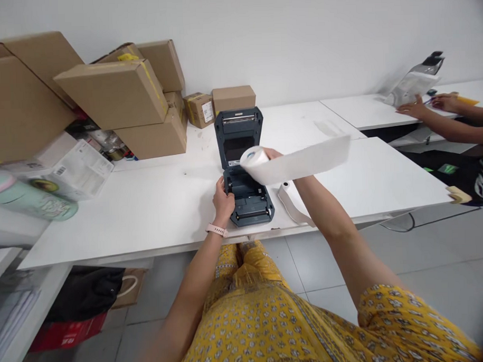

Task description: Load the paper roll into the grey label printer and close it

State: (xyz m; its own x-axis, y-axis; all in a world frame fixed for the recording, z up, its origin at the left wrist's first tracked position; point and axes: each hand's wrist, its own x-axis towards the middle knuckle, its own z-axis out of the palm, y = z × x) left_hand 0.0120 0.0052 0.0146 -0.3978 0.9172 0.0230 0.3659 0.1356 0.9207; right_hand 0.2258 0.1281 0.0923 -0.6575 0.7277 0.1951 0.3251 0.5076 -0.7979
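Note:
A dark label printer (248, 194) sits on the white table with its lid (240, 139) raised and its inner bay exposed. My left hand (223, 200) grips the printer's left side, thumb over the edge. Above the bay, my right hand (273, 154) holds a white label roll (254, 158); its fingers are partly hidden behind the paper. From this roll a long loose strip (312, 160) trails off to the right, over my forearm. Close to the printer's right side lies a second, smaller paper roll (285, 187), its strip hanging toward the table's front edge.
Cardboard boxes (115, 95) are stacked at the left, beside a white carton (72, 166) and a mint-green bottle (32, 196). Two small boxes (234, 98) stand behind the printer. At the far right a co-worker's hands (415, 109) handle a grey plastic package (410, 85).

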